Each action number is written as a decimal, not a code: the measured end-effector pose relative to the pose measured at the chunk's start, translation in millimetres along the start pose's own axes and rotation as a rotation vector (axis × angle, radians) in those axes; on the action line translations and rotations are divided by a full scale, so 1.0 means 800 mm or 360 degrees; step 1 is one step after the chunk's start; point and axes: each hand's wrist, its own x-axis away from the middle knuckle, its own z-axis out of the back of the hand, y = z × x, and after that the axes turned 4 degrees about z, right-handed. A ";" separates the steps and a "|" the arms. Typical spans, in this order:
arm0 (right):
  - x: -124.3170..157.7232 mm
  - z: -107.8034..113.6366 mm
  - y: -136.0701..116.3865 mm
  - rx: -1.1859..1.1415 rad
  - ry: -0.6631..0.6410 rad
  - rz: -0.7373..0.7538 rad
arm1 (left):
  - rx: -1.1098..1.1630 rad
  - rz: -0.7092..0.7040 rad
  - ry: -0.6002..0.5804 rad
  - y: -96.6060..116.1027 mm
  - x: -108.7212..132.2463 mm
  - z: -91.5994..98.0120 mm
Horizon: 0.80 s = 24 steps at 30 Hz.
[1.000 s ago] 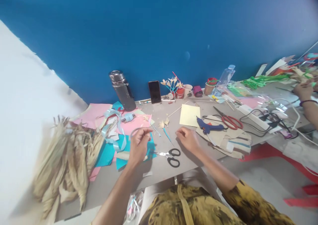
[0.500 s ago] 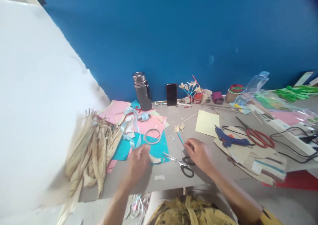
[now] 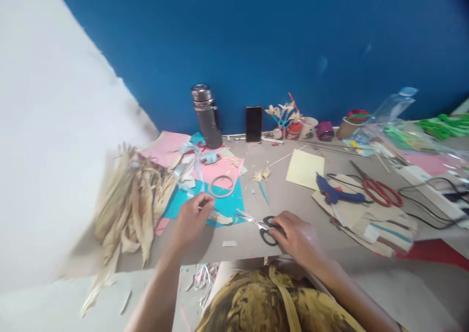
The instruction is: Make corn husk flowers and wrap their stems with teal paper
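Observation:
My right hand (image 3: 295,234) is at the black handles of the small scissors (image 3: 256,223), its fingers closed on them; the blades point left, half apart. Over the turquoise paper (image 3: 233,200), my left hand (image 3: 194,217) is pinched, thumb against forefinger, and a thin pale piece seems to show at the fingertips, too small to name. Just right of it lies a pale husk scrap (image 3: 220,218). Two small husk flowers (image 3: 261,176) with a blue stem (image 3: 264,195) lie beyond the scissors. A ring of tape (image 3: 222,186) rests on the papers.
Dried husks (image 3: 137,205) pile at the left. Behind stand a flask (image 3: 208,122), a phone (image 3: 254,124) and a cup of husk flowers (image 3: 294,130). On the right are a blue glue gun (image 3: 339,194), red-handled scissors (image 3: 381,192), a glove (image 3: 384,224) and a power strip (image 3: 432,190).
My right hand has left the blue-stemmed flower, which now lies on the table, and has moved to the scissors' handles. My left hand has shifted slightly left. The view has tilted down.

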 end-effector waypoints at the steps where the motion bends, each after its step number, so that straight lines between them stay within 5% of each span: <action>1: -0.003 0.003 -0.005 0.0006 -0.0043 -0.0031 | 0.0016 -0.0014 -0.0112 0.008 0.004 -0.008; 4: -0.011 0.017 -0.019 0.0040 -0.0201 -0.0109 | 0.0026 -0.0052 -0.0308 0.025 0.009 -0.024; 11: -0.014 0.040 -0.022 0.0109 -0.0341 -0.0219 | -0.0161 -0.0078 -0.0260 0.012 0.006 -0.038; 16: 0.018 0.041 0.007 -0.0695 -0.0110 -0.0407 | -0.0179 -0.0157 -0.0392 -0.001 0.040 -0.035; 19: 0.032 0.038 0.027 -0.1450 -0.0203 -0.0536 | -0.0153 -0.0231 -0.0257 -0.013 0.054 -0.032; 24: 0.035 0.029 0.038 -0.1830 -0.0176 -0.0626 | -0.0401 -0.0392 0.0038 -0.033 0.062 -0.040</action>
